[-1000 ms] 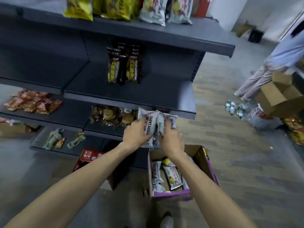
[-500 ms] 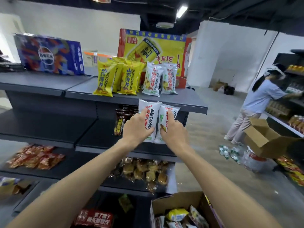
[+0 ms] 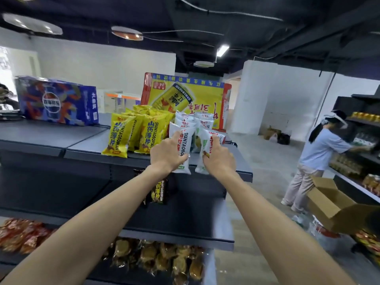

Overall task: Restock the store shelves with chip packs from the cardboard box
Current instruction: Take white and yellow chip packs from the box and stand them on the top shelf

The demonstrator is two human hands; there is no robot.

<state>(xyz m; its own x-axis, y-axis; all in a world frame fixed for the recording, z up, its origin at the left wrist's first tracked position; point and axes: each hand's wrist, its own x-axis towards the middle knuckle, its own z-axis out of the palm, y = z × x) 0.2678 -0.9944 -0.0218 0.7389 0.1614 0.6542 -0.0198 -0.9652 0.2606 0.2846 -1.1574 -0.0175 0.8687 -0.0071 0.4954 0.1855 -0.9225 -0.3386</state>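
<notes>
Left hand (image 3: pixel 166 156): fingers curled round one white chip pack (image 3: pixel 182 149), thumb across its front. Right hand (image 3: pixel 219 162): grips a second white pack (image 3: pixel 206 146) the same way (its print is partly hidden by the fingers). Both packs are upright, side by side, at the front edge of the top shelf (image 3: pixel 86 148), just before the standing white packs (image 3: pixel 186 120) and right of the yellow packs (image 3: pixel 119 138). Dark packs (image 3: pixel 159 193) stand on the shelf below.

Of the person only two long, slim arms show, a bare left forearm (image 3: pixel 92 219) and a bare right forearm (image 3: pixel 273 219), uncovered along their whole visible length, ending in a bare left hand (image 3: pixel 166 156) and a bare right hand (image 3: pixel 219 161).
</notes>
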